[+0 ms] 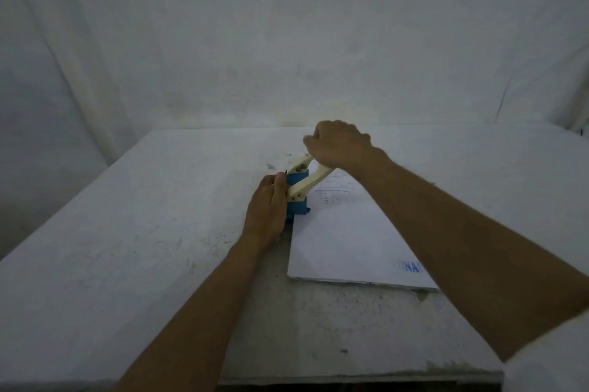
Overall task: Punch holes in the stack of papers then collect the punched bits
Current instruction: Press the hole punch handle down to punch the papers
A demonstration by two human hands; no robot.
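One hole punch (298, 197), one stack of papers (347, 238), two hands, one worktop (127, 248). The punch has a blue body and a cream lever made of two flat arms that rise up and to the right from pivot bolts on the body; lever is raised, not flat. It sits near the middle of the worktop, at the left edge of the stack toward its far end; whether the paper edge sits inside the slot cannot be told from here. Stack is white, lies flat on the worktop right of centre, long side running away from the camera, slightly angled; faint printed lines near the far end, blue letters partly visible at the near right corner, cut off by the right forearm. A few sheet edges show at the near side; sheet count not readable. Left hand (266, 213) is pressed against the left side of the blue body, fingers (280, 182) close together with the tips at the top of the body. Right hand (339, 144) is closed in a fist around the top end of the lever, fingers curled under and hidden. Worktop is white, scuffed, speckled with small marks. A white cloth backdrop (287, 24) hangs behind.
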